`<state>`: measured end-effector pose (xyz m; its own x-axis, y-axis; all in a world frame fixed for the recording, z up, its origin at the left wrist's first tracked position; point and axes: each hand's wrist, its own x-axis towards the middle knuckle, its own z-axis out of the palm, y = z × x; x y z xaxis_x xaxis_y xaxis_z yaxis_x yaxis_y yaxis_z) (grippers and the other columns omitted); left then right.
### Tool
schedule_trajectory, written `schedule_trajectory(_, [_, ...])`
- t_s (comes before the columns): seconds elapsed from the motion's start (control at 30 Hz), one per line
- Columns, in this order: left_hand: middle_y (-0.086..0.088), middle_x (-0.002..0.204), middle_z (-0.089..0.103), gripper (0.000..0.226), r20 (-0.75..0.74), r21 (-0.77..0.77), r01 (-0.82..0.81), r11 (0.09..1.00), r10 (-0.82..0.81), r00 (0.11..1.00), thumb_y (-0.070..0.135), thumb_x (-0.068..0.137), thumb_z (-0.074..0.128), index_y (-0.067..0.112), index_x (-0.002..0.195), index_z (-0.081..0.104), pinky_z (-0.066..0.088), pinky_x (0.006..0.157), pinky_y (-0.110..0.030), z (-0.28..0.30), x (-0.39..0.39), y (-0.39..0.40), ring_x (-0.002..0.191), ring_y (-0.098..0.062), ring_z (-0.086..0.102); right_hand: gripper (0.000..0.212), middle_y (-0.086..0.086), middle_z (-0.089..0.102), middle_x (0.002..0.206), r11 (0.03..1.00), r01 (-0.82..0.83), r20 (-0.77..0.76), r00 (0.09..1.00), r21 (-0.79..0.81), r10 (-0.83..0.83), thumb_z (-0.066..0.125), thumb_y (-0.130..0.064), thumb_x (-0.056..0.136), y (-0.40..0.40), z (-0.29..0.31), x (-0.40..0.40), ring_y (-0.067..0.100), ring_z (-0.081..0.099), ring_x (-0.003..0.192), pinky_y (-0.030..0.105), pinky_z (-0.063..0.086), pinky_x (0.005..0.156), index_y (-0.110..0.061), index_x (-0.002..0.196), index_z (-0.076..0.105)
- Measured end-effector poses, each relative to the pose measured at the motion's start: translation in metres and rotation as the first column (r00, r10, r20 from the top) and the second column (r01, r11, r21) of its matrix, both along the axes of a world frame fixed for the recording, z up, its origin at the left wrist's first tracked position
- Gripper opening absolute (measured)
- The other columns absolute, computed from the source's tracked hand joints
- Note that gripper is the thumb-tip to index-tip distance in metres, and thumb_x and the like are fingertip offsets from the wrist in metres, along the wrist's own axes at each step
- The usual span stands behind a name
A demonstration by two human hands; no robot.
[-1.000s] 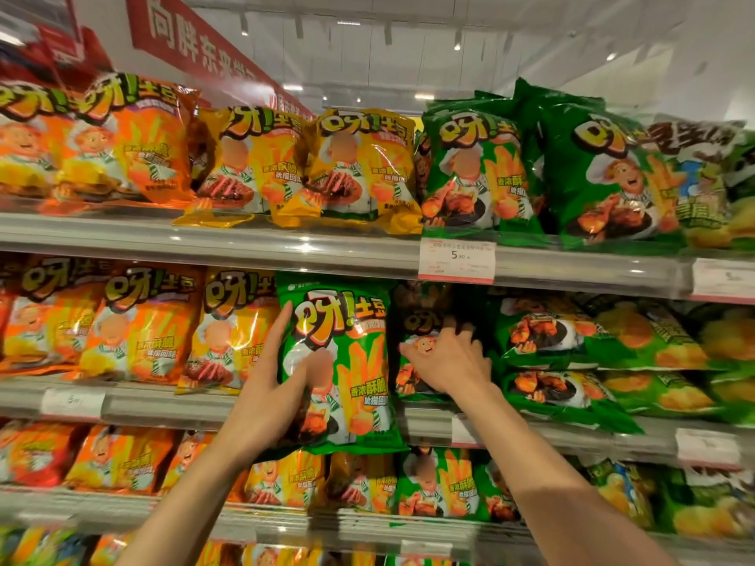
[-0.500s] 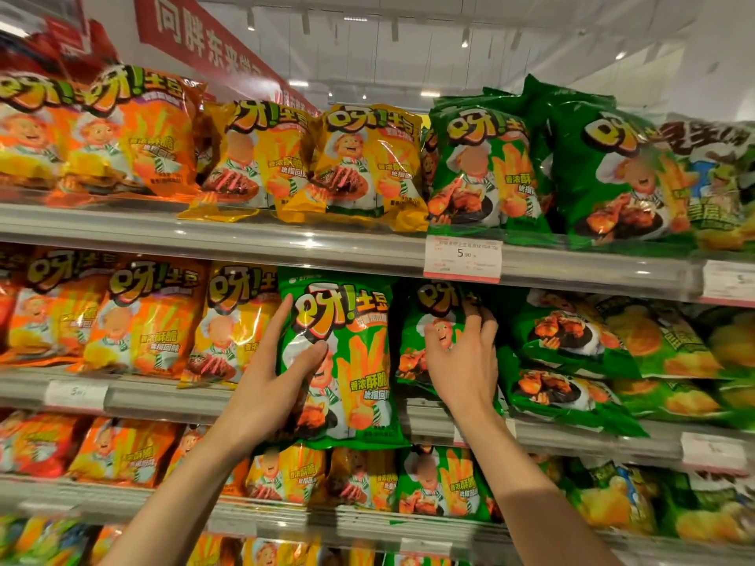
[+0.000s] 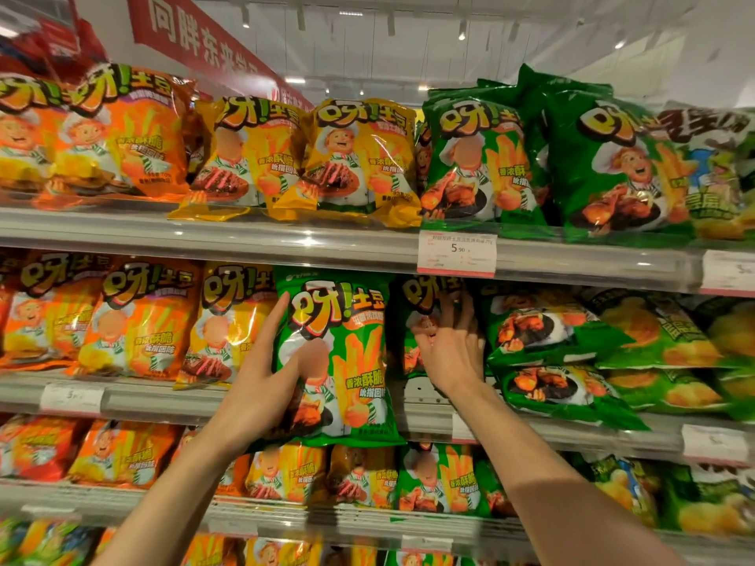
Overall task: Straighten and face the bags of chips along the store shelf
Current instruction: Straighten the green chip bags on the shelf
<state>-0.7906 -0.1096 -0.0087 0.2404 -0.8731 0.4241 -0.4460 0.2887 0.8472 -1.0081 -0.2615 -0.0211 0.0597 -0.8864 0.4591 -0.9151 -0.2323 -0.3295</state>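
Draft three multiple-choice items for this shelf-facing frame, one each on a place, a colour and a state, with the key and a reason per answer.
1. Where is the white price tag reading 5.90?
A. On the top shelf's front rail
B. On the bottom shelf's rail
C. Stuck on a bag

2. What colour is the chip bag under the left hand?
A. Orange
B. Green
C. Yellow

3. How do the bags right of the right hand lie?
A. Upright
B. Upside down
C. Flat, stacked

Answers: 1 A, the price tag hangs on the top shelf rail. 2 B, the left hand holds a green bag. 3 C, beside the right hand, green bags lie piled flat.
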Motion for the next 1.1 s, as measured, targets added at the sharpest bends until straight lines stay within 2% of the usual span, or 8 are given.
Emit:
schedule_trajectory(0.2, [0.045, 0.143, 0.011, 0.067, 0.026, -0.01, 0.002, 1.0, -0.001, 1.0, 0.032, 0.101, 0.051, 0.055, 0.152, 0.014, 0.016, 0.112, -0.027, -0.002, -0.002, -0.004, 0.137, 0.014, 0.011, 0.07, 0.02, 0.038, 0.139, 0.992, -0.006, -0.102, 0.995, 0.124, 0.018, 0.047, -0.069, 0.089, 0.009, -0.012, -0.008, 0.036, 0.035, 0.129, 0.046, 0.04, 0.099, -0.015, 0.133, 0.042])
schedule_trajectory(0.47, [0.045, 0.145, 0.01, 0.07, 0.014, -0.006, 0.014, 1.0, -0.014, 1.0, 0.041, 0.096, 0.051, 0.055, 0.152, 0.013, 0.015, 0.115, -0.029, 0.0, -0.001, -0.002, 0.139, 0.013, 0.01, 0.058, 0.018, 0.058, 0.127, 0.99, 0.09, -0.104, 0.991, 0.112, -0.078, 0.048, -0.061, 0.093, -0.003, -0.008, 0.009, 0.037, 0.045, 0.125, 0.046, 0.035, 0.104, -0.012, 0.12, 0.062])
schedule_trajectory(0.67, [0.044, 0.146, 0.011, 0.071, 0.026, -0.01, 0.007, 1.0, -0.006, 1.0, 0.042, 0.093, 0.051, 0.052, 0.153, 0.013, 0.014, 0.114, -0.026, -0.002, -0.003, 0.001, 0.139, 0.015, 0.01, 0.057, 0.019, 0.042, 0.134, 0.986, -0.063, 0.14, 0.989, 0.154, 0.041, 0.045, -0.054, 0.098, 0.008, -0.007, -0.005, 0.035, 0.033, 0.131, 0.042, 0.036, 0.102, -0.008, 0.131, 0.048])
schedule_trajectory(0.77, [0.05, 0.141, 0.011, 0.069, 0.059, -0.033, 0.009, 0.999, -0.008, 0.998, 0.037, 0.099, 0.054, 0.053, 0.152, 0.012, 0.014, 0.115, -0.024, -0.008, -0.007, 0.0, 0.129, 0.033, 0.01, 0.05, 0.009, 0.035, 0.143, 0.967, -0.228, 0.29, 0.939, 0.117, 0.186, 0.042, -0.044, 0.102, 0.026, -0.01, -0.015, 0.029, 0.027, 0.141, 0.037, 0.03, 0.111, -0.013, 0.142, 0.041])
schedule_trajectory(0.83, [0.054, 0.141, 0.011, 0.075, 0.092, -0.05, 0.025, 0.998, -0.02, 0.996, 0.058, 0.091, 0.056, 0.057, 0.15, 0.011, 0.015, 0.112, -0.017, -0.012, -0.014, -0.002, 0.124, 0.038, 0.008, 0.045, -0.005, 0.029, 0.152, 0.937, -0.331, 0.419, 0.87, 0.107, 0.26, 0.039, -0.042, 0.104, 0.045, -0.013, -0.022, 0.018, 0.022, 0.147, 0.026, 0.022, 0.114, -0.024, 0.146, 0.041])
schedule_trajectory(0.93, [0.052, 0.144, 0.009, 0.09, 0.142, -0.076, 0.038, 0.996, -0.027, 0.989, 0.088, 0.073, 0.043, 0.06, 0.151, 0.008, 0.017, 0.11, -0.016, -0.013, -0.035, -0.009, 0.131, 0.032, 0.008, 0.043, -0.022, 0.029, 0.15, 0.912, -0.407, 0.529, 0.784, 0.045, 0.324, 0.038, -0.043, 0.104, 0.075, -0.014, -0.035, 0.002, 0.027, 0.143, 0.024, 0.024, 0.115, -0.035, 0.146, 0.039])
schedule_trajectory(1.03, [0.038, 0.152, 0.02, 0.079, 0.118, -0.102, 0.035, 0.994, -0.023, 0.993, 0.067, 0.089, 0.052, 0.053, 0.154, 0.009, 0.026, 0.117, -0.032, -0.01, -0.061, -0.03, 0.144, 0.008, 0.021, 0.05, -0.028, 0.018, 0.156, 0.91, -0.414, 0.485, 0.801, 0.025, 0.351, 0.036, -0.047, 0.102, 0.093, -0.018, -0.044, -0.007, 0.018, 0.143, 0.024, 0.021, 0.117, -0.042, 0.151, 0.025])
schedule_trajectory(1.1, [0.013, 0.158, 0.035, 0.078, 0.089, -0.089, 0.025, 0.996, -0.017, 0.996, 0.058, 0.094, 0.056, 0.05, 0.155, 0.009, 0.038, 0.108, -0.038, -0.006, -0.077, -0.046, 0.14, -0.007, 0.036, 0.055, -0.033, 0.004, 0.158, 0.915, -0.403, 0.426, 0.832, 0.026, 0.355, 0.034, -0.052, 0.101, 0.098, -0.023, -0.047, -0.009, 0.007, 0.145, 0.026, 0.018, 0.119, -0.049, 0.152, 0.014])
